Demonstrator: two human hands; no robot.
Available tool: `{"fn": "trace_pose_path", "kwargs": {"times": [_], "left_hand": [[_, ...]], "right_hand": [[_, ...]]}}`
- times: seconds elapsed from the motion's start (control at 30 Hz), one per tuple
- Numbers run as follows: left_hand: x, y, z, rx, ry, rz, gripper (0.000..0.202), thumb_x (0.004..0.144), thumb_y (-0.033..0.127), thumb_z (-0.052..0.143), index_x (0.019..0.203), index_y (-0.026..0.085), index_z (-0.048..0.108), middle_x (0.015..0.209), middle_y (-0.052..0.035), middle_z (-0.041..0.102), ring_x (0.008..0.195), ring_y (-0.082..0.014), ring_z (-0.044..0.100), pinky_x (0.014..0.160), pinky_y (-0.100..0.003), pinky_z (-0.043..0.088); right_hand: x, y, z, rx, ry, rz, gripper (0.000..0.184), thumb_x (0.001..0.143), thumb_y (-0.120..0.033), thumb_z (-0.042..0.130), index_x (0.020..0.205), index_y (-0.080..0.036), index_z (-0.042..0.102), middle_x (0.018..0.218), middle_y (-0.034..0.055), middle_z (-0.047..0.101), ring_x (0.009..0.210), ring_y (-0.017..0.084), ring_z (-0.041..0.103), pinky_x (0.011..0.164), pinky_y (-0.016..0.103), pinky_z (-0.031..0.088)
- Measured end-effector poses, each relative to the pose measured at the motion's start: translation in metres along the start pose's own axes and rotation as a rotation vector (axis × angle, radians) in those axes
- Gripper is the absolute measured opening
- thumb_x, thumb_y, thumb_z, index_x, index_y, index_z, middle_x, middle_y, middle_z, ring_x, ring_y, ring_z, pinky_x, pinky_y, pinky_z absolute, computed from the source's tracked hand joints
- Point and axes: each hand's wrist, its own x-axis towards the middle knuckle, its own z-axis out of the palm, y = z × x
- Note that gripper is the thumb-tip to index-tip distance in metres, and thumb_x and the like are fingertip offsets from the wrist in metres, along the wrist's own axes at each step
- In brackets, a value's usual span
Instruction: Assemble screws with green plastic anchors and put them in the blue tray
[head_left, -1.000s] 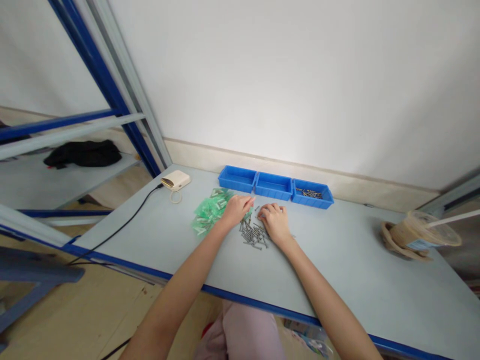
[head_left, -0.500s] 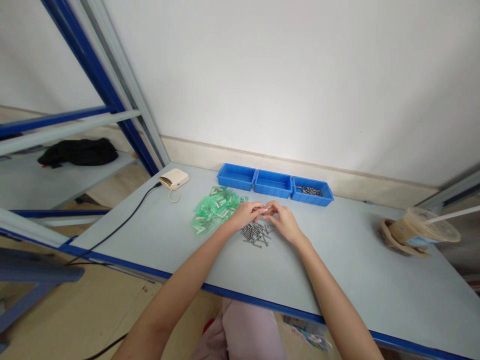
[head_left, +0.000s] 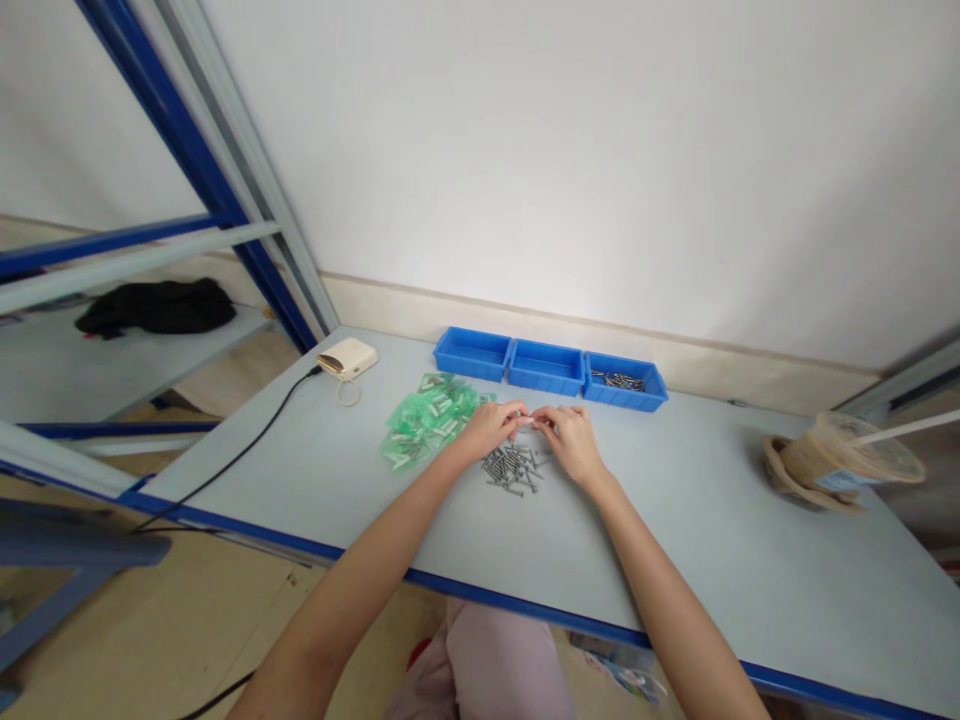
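Observation:
My left hand (head_left: 491,428) and my right hand (head_left: 566,438) meet fingertip to fingertip above a pile of grey screws (head_left: 510,468). Both are closed in a pinch on a small whitish piece (head_left: 527,421) between them, too small to make out fully; it resembles a plastic wall plug. Just left of my left hand lies a heap of green-tinted plastic bags (head_left: 431,420) with white pieces inside. The loose screws lie on the table just below my fingers.
Three blue bins (head_left: 546,368) stand in a row at the back; the right one holds small metal screws (head_left: 622,382). A cream-coloured device (head_left: 349,355) with a black cable (head_left: 247,450) sits at the left. At the right, a drink cup (head_left: 832,455) stands in a brown holder (head_left: 795,485).
My right hand has drawn slightly right, its fingertips parting a little from the left ones, and the whitish piece shows more clearly between them. My left hand has hardly moved.

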Motion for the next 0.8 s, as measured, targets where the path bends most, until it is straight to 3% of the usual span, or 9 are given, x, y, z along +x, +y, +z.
{"fn": "trace_pose_path", "kwargs": {"times": [0.13, 0.23, 0.43, 0.63, 0.8], "left_hand": [[0.0001, -0.0007, 0.0002, 0.058, 0.022, -0.004, 0.029, 0.088, 0.033, 0.038, 0.071, 0.018, 0.058, 0.053, 0.0039, 0.056, 0.054, -0.0117, 0.052, 0.058, -0.021, 0.035], [-0.0001, -0.0005, 0.0010, 0.105, 0.035, -0.012, 0.034, 0.088, 0.035, 0.039, 0.065, 0.018, 0.057, 0.052, 0.0032, 0.054, 0.052, -0.0115, 0.050, 0.055, -0.022, 0.033], [-0.0013, 0.0033, 0.0009, 0.090, 0.002, 0.004, 0.027, 0.086, 0.039, 0.043, 0.078, 0.020, 0.059, 0.052, 0.0043, 0.054, 0.052, -0.0119, 0.050, 0.056, -0.021, 0.033], [-0.0016, 0.0038, 0.0001, 0.154, 0.011, 0.040, 0.036, 0.088, 0.037, 0.038, 0.064, 0.017, 0.057, 0.052, 0.0027, 0.050, 0.052, -0.0111, 0.047, 0.054, -0.021, 0.031], [-0.0020, 0.0029, 0.0037, 0.144, 0.027, 0.024, 0.031, 0.085, 0.043, 0.042, 0.080, 0.019, 0.060, 0.057, 0.0029, 0.055, 0.055, -0.0119, 0.049, 0.054, -0.021, 0.031]], "right_hand": [[0.0000, 0.0000, -0.0007, 0.022, -0.001, -0.012, 0.015, 0.084, -0.026, 0.050, 0.096, -0.023, 0.060, 0.086, 0.0011, 0.068, 0.082, 0.018, 0.056, 0.079, 0.032, 0.026], [0.0006, 0.0022, -0.0014, 0.033, 0.008, 0.017, 0.013, 0.084, -0.027, 0.051, 0.089, -0.024, 0.062, 0.083, 0.0001, 0.068, 0.077, 0.017, 0.057, 0.079, 0.032, 0.026], [0.0011, 0.0049, -0.0038, -0.031, 0.017, 0.028, 0.018, 0.086, -0.030, 0.047, 0.083, -0.024, 0.064, 0.077, -0.0005, 0.068, 0.073, 0.016, 0.058, 0.079, 0.032, 0.025], [0.0002, 0.0006, -0.0049, -0.052, 0.009, -0.012, 0.013, 0.085, -0.027, 0.049, 0.088, -0.024, 0.062, 0.081, -0.0004, 0.068, 0.076, 0.016, 0.057, 0.081, 0.033, 0.024], [0.0006, 0.0016, -0.0077, -0.077, 0.026, -0.001, 0.016, 0.087, -0.026, 0.047, 0.083, -0.023, 0.062, 0.077, 0.0001, 0.067, 0.075, 0.016, 0.057, 0.080, 0.033, 0.025]]}}
